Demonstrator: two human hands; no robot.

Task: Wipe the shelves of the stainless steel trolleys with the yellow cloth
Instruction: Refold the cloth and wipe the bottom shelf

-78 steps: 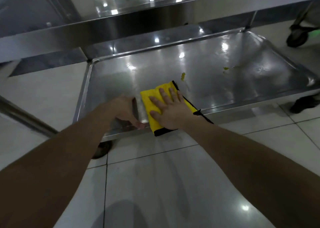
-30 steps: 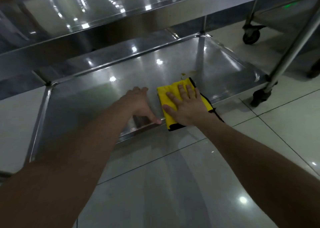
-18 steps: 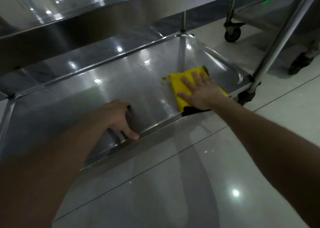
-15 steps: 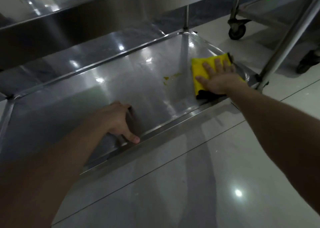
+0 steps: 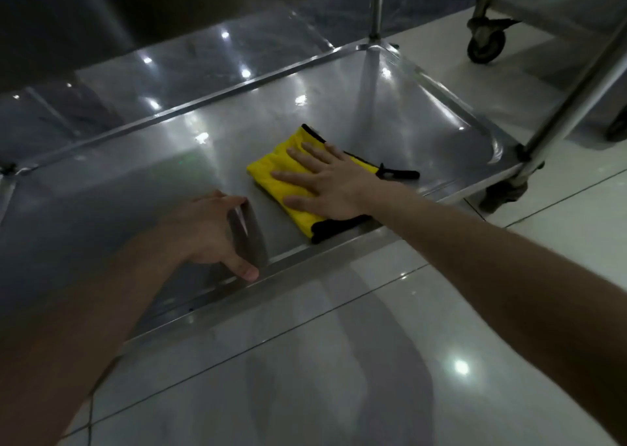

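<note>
The trolley's bottom shelf [image 5: 407, 106] is a shallow stainless steel tray close to the floor. A folded yellow cloth [image 5: 271, 174] with a black edge lies on it near the front rim. My right hand [image 5: 325, 180] presses flat on the cloth with straight, spread fingers. My left hand [image 5: 207, 231] rests on the shelf to the left, fingers touching the steel and thumb at the front rim [image 5: 305, 255]. The steel around the cloth shows only reflected lights.
An upper shelf [image 5: 84, 21] overhangs the back of the tray. Trolley posts [image 5: 573, 99] stand at the right corners, with a caster [image 5: 505, 194] below. Another trolley's wheel [image 5: 485, 43] is at the top right. White floor tiles [image 5: 373, 360] fill the foreground.
My right hand slid the cloth out to the right end of the shelf, then back left toward the middle. The yellow smear seen earlier no longer shows. My left hand stayed on the front rim.
</note>
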